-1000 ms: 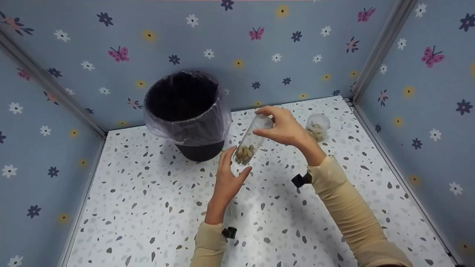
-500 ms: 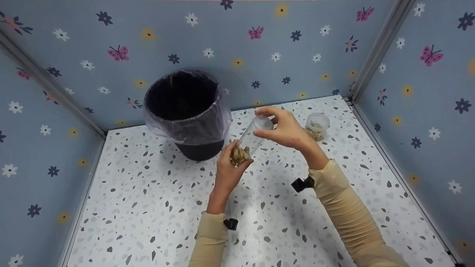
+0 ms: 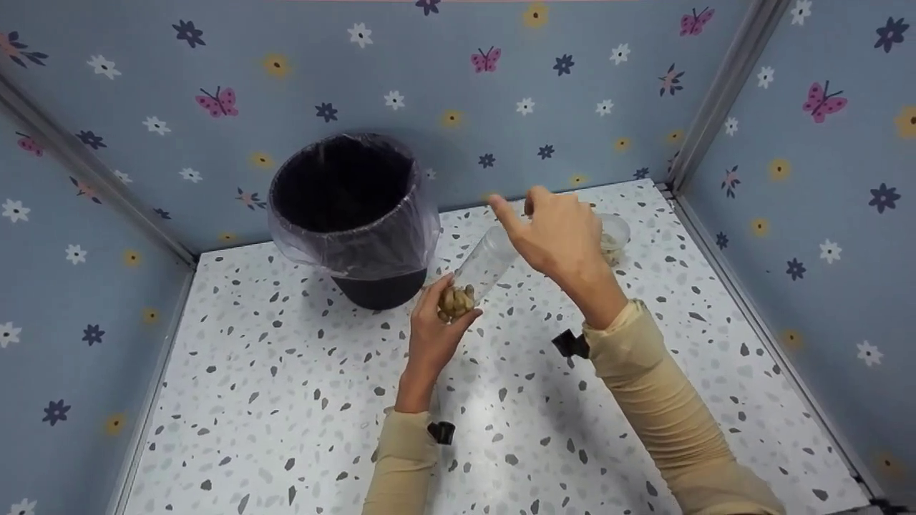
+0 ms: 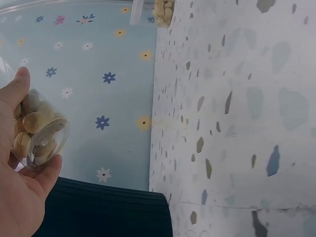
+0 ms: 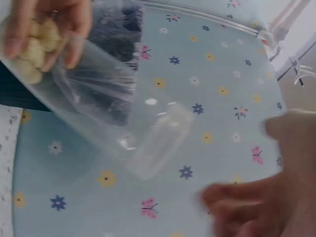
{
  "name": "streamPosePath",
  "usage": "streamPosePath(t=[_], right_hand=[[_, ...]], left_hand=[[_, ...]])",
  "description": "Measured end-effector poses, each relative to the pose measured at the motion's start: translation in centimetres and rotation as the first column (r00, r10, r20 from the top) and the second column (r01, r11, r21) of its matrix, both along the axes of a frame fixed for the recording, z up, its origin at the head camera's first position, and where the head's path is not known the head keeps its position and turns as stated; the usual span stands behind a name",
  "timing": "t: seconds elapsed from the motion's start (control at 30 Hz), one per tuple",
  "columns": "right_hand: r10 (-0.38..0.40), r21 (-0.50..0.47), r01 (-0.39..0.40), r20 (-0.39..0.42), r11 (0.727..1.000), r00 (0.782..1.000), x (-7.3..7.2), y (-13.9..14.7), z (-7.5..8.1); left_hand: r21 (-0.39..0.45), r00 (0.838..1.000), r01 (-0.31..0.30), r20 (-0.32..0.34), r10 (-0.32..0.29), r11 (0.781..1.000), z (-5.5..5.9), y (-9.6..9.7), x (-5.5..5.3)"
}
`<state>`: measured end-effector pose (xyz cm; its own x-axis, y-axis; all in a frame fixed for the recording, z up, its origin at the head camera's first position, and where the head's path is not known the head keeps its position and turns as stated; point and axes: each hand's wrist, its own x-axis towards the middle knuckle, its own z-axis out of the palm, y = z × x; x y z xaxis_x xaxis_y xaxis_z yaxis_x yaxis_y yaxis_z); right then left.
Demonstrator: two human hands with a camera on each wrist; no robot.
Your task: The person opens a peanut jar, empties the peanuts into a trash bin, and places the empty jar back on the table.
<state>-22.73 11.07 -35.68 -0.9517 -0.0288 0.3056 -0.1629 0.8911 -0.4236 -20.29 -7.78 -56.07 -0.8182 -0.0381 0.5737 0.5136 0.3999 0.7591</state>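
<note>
A clear cylindrical jar (image 3: 486,265) is tilted above the table, its translucent lid (image 5: 163,140) on the upper end. Tan nuts (image 4: 39,118), pistachio-like in shape, are heaped at its lower end. My left hand (image 3: 435,336) grips that lower end, fingers on one side and thumb on the other. Off to the right of the lid and apart from it, my right hand (image 3: 562,232) holds nothing, its thumb stretched out and fingers loosely bent. Partly hidden behind the right hand, a second clear container (image 3: 617,230) stands on the table with nuts inside.
A black bin (image 3: 379,290) with a translucent liner (image 3: 358,254) folded over its rim stands back left of the jar. Its inside is dark. Flowered panels (image 3: 501,121) wall the back and sides of the speckled white table (image 3: 322,429).
The left hand has moved up to grip the jar's nut-filled end. My right hand has let go of the lid end and drawn away to the right.
</note>
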Motion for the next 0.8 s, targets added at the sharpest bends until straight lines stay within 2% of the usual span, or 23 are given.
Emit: streamPosePath(t=[0.03, 0.1, 0.17, 0.23, 0.4, 0.57, 0.8], right_hand=[[-0.01, 0.088, 0.001, 0.101, 0.996, 0.995, 0.1, -0.2, 0.3], [-0.022, 0.219, -0.037, 0.258, 0.975, 0.966, 0.1, -0.5, 0.4], [-0.013, 0.272, -0.084, 0.337, 0.959, 0.941, -0.1, -0.8, 0.0], [0.001, 0.282, -0.117, 0.38, 0.952, 0.925, -0.2, -1.0, -0.7], [0.081, 0.187, -0.169, 0.402, 0.968, 0.912, -0.5, -0.9, -2.7], [0.186, 0.048, -0.225, 0.407, 0.973, 0.894, -0.6, -0.1, -4.3], [0.221, -0.08, -0.206, 0.381, 0.975, 0.898, -0.3, 0.7, -6.4]], left_hand=[[-0.013, 1.0, -0.011, -0.011, 0.01, 1.0, -0.2, 0.1, 0.0], [-0.032, 0.999, -0.02, -0.032, 0.019, 0.999, -0.5, 0.2, 0.0], [-0.05, 0.999, -0.022, -0.046, 0.019, 0.999, -0.8, 0.4, 0.1], [-0.064, 0.999, -0.024, -0.05, 0.021, 0.998, -1.1, 0.5, 0.2], [-0.06, 0.999, -0.031, -0.027, 0.029, 0.998, -1.4, -0.1, 0.5], [-0.104, 0.999, -0.023, -0.052, 0.018, 0.994, -1.0, -1.0, 0.4], [-0.194, 0.993, -0.042, -0.119, 0.019, 0.98, -0.4, -1.4, 0.1]])
